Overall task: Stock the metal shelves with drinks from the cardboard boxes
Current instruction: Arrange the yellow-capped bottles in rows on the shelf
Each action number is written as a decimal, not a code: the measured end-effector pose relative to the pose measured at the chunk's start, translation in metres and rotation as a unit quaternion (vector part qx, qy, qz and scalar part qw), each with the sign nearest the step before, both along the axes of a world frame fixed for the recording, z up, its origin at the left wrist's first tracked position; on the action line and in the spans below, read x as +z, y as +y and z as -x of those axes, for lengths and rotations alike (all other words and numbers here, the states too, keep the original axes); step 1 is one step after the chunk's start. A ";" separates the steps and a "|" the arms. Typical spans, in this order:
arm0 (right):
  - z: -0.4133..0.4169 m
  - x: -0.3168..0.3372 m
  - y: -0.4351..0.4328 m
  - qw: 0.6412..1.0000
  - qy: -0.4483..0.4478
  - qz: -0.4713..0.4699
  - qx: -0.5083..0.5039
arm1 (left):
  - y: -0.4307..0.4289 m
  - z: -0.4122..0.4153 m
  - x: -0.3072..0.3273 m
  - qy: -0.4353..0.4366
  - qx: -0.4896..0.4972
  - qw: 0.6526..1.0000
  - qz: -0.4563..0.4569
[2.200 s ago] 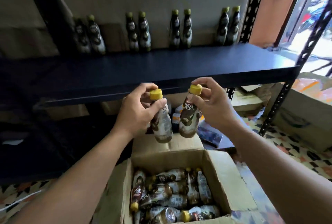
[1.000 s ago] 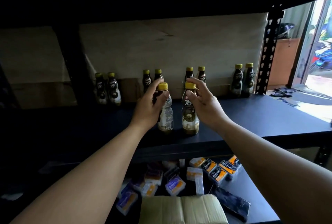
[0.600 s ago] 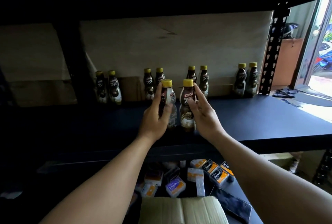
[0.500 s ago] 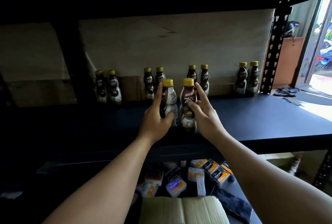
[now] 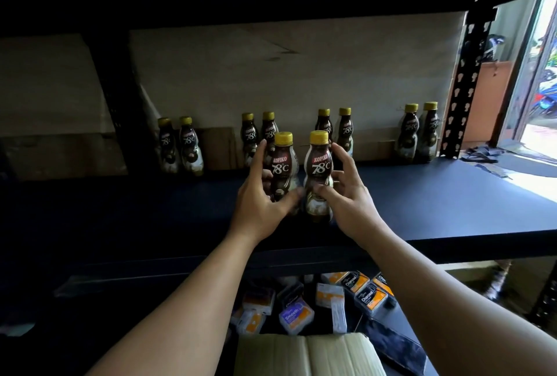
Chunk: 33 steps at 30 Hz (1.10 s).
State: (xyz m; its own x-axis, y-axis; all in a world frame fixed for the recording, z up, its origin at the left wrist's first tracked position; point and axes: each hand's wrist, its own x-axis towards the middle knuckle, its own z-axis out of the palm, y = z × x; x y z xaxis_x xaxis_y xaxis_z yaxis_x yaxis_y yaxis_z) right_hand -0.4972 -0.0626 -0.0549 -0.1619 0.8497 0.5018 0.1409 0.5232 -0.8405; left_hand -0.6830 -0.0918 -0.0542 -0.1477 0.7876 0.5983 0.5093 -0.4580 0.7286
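Two coffee bottles with yellow caps stand side by side on the dark metal shelf (image 5: 422,203), near its front edge, labels facing me. My left hand (image 5: 259,210) wraps the left bottle (image 5: 283,164), thumb in front and fingers behind. My right hand (image 5: 349,203) holds the right bottle (image 5: 319,164) more loosely, with its thumb on the lower body and fingers along the right side. Behind them, several matching bottles stand in pairs along the back of the shelf: a left pair (image 5: 177,146), two middle pairs partly hidden by the held bottles, and a right pair (image 5: 419,131).
Another shelf board hangs dark overhead. A perforated upright post (image 5: 464,89) stands at the right, with a bright doorway beyond it. On the lower shelf lie several small orange and purple packs (image 5: 361,294). A cardboard box flap (image 5: 301,354) shows at the bottom edge.
Both hands lifted the two bottles from the box and set them on the shelf. Over the last half second the bottles turned labels forward and my right fingers loosened.
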 end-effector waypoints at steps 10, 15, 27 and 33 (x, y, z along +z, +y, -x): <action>-0.002 0.000 -0.002 1.000 -0.008 -0.016 0.004 | -0.004 -0.001 0.001 0.030 -0.009 0.999 0.008; -0.002 0.000 -0.003 1.000 -0.012 -0.021 0.005 | -0.004 0.000 0.000 0.028 -0.024 0.999 0.021; -0.004 -0.002 0.001 0.999 -0.006 -0.031 -0.019 | -0.002 0.001 -0.001 0.036 -0.021 0.999 0.008; -0.003 -0.001 0.001 0.999 -0.009 -0.033 -0.015 | -0.002 0.000 0.000 0.031 -0.028 0.999 0.013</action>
State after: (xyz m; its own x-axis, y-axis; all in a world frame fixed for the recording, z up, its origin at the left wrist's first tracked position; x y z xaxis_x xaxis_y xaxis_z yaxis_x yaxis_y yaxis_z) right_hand -0.4939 -0.0617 -0.0564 -0.1465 0.8192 0.5545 0.1720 0.5731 -0.8013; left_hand -0.6830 -0.0941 -0.0546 -0.0673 0.8090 0.5839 0.5277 -0.4678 0.7090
